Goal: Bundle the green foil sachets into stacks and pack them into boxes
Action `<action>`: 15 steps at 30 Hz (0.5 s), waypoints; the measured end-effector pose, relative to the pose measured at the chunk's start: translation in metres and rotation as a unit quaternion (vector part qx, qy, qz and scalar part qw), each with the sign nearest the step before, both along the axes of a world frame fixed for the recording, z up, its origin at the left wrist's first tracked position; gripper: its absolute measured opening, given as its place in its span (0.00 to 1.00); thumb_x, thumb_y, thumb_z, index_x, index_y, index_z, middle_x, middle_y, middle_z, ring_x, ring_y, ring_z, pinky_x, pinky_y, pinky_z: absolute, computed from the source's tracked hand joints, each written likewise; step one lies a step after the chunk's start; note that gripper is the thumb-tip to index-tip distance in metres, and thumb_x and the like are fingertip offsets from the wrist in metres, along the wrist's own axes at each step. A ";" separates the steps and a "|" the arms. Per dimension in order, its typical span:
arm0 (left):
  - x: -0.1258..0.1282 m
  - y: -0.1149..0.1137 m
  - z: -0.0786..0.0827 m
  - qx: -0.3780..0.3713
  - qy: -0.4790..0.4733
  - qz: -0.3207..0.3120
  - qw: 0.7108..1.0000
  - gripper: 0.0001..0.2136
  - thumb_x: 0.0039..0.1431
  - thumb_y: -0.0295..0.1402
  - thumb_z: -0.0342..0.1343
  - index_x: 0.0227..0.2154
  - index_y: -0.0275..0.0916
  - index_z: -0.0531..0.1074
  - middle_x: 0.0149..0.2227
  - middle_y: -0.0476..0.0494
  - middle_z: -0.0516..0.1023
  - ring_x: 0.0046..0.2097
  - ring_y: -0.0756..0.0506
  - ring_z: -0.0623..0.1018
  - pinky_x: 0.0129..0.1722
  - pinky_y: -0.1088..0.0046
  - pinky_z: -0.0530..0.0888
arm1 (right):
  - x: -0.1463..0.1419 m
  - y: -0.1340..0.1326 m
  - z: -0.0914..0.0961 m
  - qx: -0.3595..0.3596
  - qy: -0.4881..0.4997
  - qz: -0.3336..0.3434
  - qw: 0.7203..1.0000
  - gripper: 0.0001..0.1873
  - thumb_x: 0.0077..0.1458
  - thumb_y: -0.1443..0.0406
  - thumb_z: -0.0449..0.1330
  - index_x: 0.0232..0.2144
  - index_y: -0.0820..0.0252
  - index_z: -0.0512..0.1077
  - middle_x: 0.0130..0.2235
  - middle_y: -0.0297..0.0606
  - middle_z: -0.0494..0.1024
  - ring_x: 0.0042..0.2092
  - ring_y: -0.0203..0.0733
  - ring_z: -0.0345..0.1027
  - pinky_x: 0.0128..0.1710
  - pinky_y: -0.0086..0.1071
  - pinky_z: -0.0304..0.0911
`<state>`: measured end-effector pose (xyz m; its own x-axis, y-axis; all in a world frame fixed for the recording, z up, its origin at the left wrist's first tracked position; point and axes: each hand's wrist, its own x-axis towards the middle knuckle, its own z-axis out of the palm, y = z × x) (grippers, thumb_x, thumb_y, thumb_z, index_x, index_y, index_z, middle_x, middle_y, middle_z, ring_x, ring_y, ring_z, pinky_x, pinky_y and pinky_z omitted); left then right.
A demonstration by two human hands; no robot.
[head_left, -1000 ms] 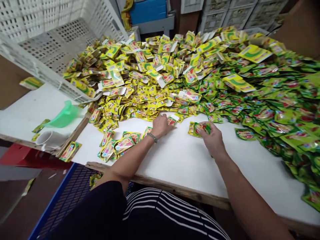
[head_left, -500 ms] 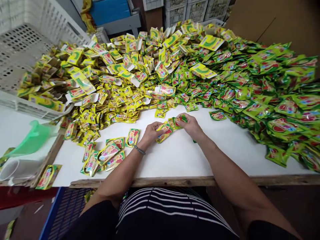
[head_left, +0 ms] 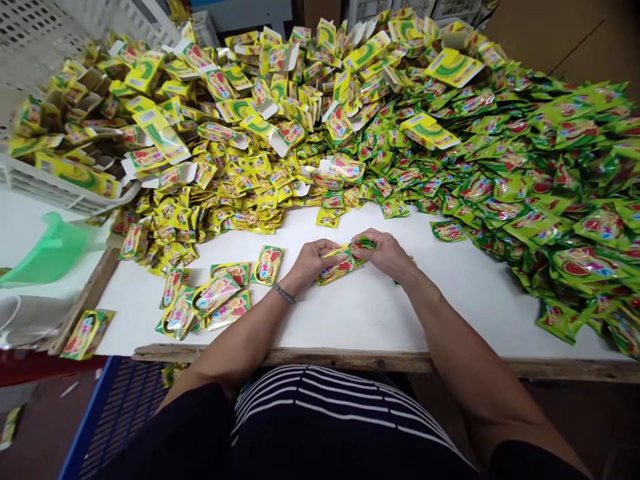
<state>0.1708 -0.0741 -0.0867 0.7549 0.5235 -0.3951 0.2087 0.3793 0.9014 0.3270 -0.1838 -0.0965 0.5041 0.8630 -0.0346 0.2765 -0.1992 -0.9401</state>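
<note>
My left hand (head_left: 309, 264) is closed on a small yellow-and-green carton (head_left: 336, 268), held tilted just above the white tabletop. My right hand (head_left: 387, 255) pinches a green sachet (head_left: 364, 245) at the carton's right end. The fingers hide how far the sachet sits inside the carton. Under my right wrist the edge of another green packet shows. Left of my left hand lie several filled-looking cartons (head_left: 216, 296), with one carton (head_left: 269, 265) set apart beside them.
Across the back run heaps of flat yellow cartons (head_left: 163, 137), small yellow sachets (head_left: 245, 200) and green sachets (head_left: 500, 157). At left are a white crate (head_left: 70, 193), a green scoop (head_left: 50, 253) and a white cup (head_left: 35, 320). A wooden edge (head_left: 350, 360) borders the table's front.
The green sachet and my right hand have come closer to the carton; the yellow sachet seen between them is now mostly hidden. The view has tipped downward a little.
</note>
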 end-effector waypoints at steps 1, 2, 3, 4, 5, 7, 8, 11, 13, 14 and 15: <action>0.000 0.000 0.000 0.001 0.006 -0.007 1.000 0.22 0.30 0.36 0.75 0.30 0.33 0.76 0.28 0.48 0.80 0.28 0.51 0.76 0.31 0.76 0.71 | -0.002 0.001 0.001 -0.003 -0.003 -0.010 1.000 0.07 0.40 0.61 0.66 0.26 0.55 0.77 0.34 0.36 0.78 0.39 0.44 0.71 0.43 0.38 0.65; 0.000 0.001 0.000 -0.004 0.012 -0.010 1.000 0.22 0.30 0.36 0.75 0.31 0.33 0.76 0.28 0.48 0.80 0.28 0.51 0.76 0.31 0.75 0.72 | -0.004 0.001 0.001 -0.004 0.007 -0.023 1.000 0.08 0.39 0.62 0.67 0.27 0.55 0.77 0.34 0.35 0.78 0.38 0.44 0.71 0.43 0.38 0.66; 0.000 0.001 0.000 -0.015 0.013 -0.008 1.000 0.22 0.29 0.35 0.75 0.31 0.33 0.77 0.28 0.48 0.80 0.28 0.51 0.76 0.32 0.75 0.72 | -0.006 0.001 0.003 0.001 0.029 -0.037 0.999 0.11 0.38 0.61 0.67 0.29 0.54 0.77 0.34 0.35 0.78 0.38 0.44 0.71 0.43 0.38 0.66; 0.000 0.001 0.002 -0.031 0.011 0.000 0.999 0.23 0.29 0.35 0.75 0.32 0.33 0.77 0.29 0.47 0.81 0.28 0.51 0.77 0.32 0.74 0.72 | -0.006 0.000 0.004 0.011 0.062 -0.049 0.997 0.14 0.37 0.60 0.68 0.32 0.55 0.77 0.34 0.35 0.78 0.38 0.44 0.71 0.42 0.38 0.66; 0.000 0.001 0.004 -0.050 0.007 0.011 0.999 0.23 0.28 0.35 0.75 0.32 0.33 0.77 0.29 0.47 0.81 0.28 0.50 0.77 0.32 0.74 0.73 | -0.006 -0.002 0.006 0.022 0.098 -0.054 0.993 0.17 0.37 0.59 0.69 0.34 0.55 0.76 0.34 0.35 0.79 0.37 0.44 0.72 0.40 0.37 0.67; 0.000 0.000 0.008 -0.082 -0.005 0.033 0.996 0.24 0.27 0.34 0.76 0.32 0.33 0.77 0.29 0.46 0.81 0.28 0.50 0.77 0.31 0.74 0.73 | -0.005 -0.004 0.009 0.033 0.142 -0.053 0.988 0.21 0.36 0.55 0.71 0.33 0.56 0.75 0.32 0.35 0.78 0.34 0.42 0.71 0.36 0.36 0.66; 0.000 -0.001 0.011 -0.093 -0.011 0.041 0.995 0.24 0.26 0.33 0.76 0.32 0.33 0.77 0.29 0.46 0.81 0.28 0.49 0.78 0.31 0.73 0.73 | -0.005 -0.005 0.010 0.032 0.142 -0.057 0.988 0.21 0.35 0.53 0.71 0.31 0.56 0.74 0.30 0.34 0.77 0.32 0.40 0.69 0.34 0.35 0.65; 0.000 -0.003 0.015 -0.108 -0.026 0.044 0.993 0.25 0.24 0.31 0.76 0.32 0.33 0.77 0.29 0.46 0.81 0.29 0.49 0.78 0.31 0.74 0.74 | -0.006 -0.005 0.010 0.035 0.117 -0.110 0.986 0.22 0.32 0.51 0.73 0.24 0.56 0.70 0.22 0.30 0.71 0.25 0.36 0.63 0.27 0.33 0.61; 0.001 -0.003 0.016 -0.107 -0.032 0.040 0.993 0.26 0.25 0.31 0.76 0.33 0.33 0.77 0.30 0.46 0.82 0.28 0.50 0.78 0.31 0.74 0.73 | -0.008 -0.004 0.010 0.050 0.126 -0.147 0.980 0.23 0.30 0.51 0.74 0.22 0.56 0.68 0.20 0.29 0.68 0.24 0.35 0.61 0.26 0.33 0.60; 0.001 -0.003 0.015 -0.101 -0.033 0.038 0.994 0.26 0.25 0.31 0.76 0.34 0.33 0.77 0.30 0.47 0.82 0.28 0.50 0.78 0.31 0.74 0.73 | -0.010 -0.003 0.010 0.057 0.137 -0.160 0.976 0.24 0.29 0.51 0.74 0.21 0.55 0.68 0.20 0.29 0.68 0.24 0.35 0.61 0.25 0.33 0.60; 0.001 -0.002 0.014 -0.092 -0.032 0.035 0.995 0.26 0.26 0.31 0.76 0.35 0.34 0.77 0.30 0.47 0.81 0.28 0.50 0.77 0.31 0.74 0.73 | -0.011 -0.002 0.011 0.063 0.146 -0.172 0.972 0.24 0.28 0.51 0.74 0.21 0.55 0.68 0.20 0.29 0.68 0.24 0.35 0.61 0.25 0.33 0.61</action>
<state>0.1718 -0.0763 -0.0732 0.7464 0.4981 -0.4414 0.1207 0.5509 0.8258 0.3158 -0.1860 -0.0859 0.7477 0.6521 -0.1254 -0.0690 -0.1115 -0.9914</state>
